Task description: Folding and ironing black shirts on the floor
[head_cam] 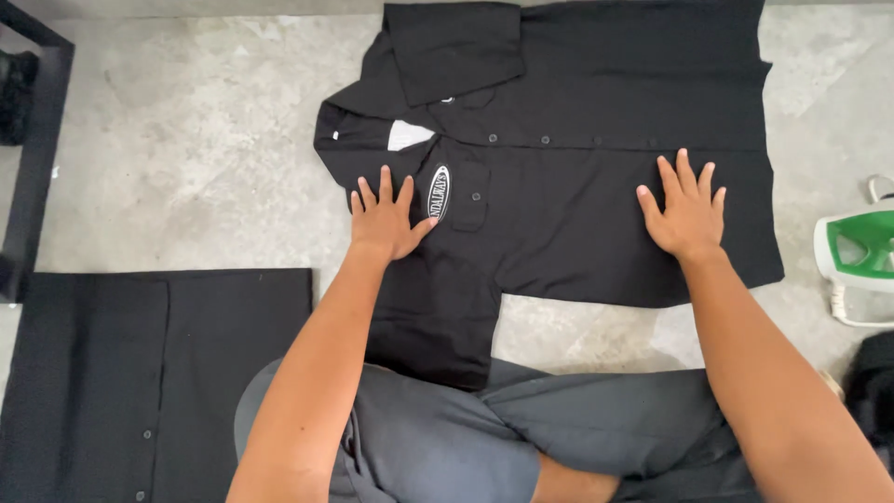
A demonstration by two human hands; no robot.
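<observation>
The black shirt [577,158] lies spread on the concrete floor [186,149]. The left hand [386,222] and right hand [687,210] press flat, fingers released — best to smooth outward, evenly.

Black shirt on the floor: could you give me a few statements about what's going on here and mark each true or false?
1. Both hands lie flat, palms down, on the black shirt. True: the left hand rests near the collar, the right hand near the hem.
2. The shirt is spread on a wooden table. False: it lies on a grey concrete floor.
3. A green and white iron stands at the right edge. True.
4. The right hand grips the iron. False: it rests open on the shirt, apart from the iron.
5. A folded black garment lies at lower left. True.
</observation>
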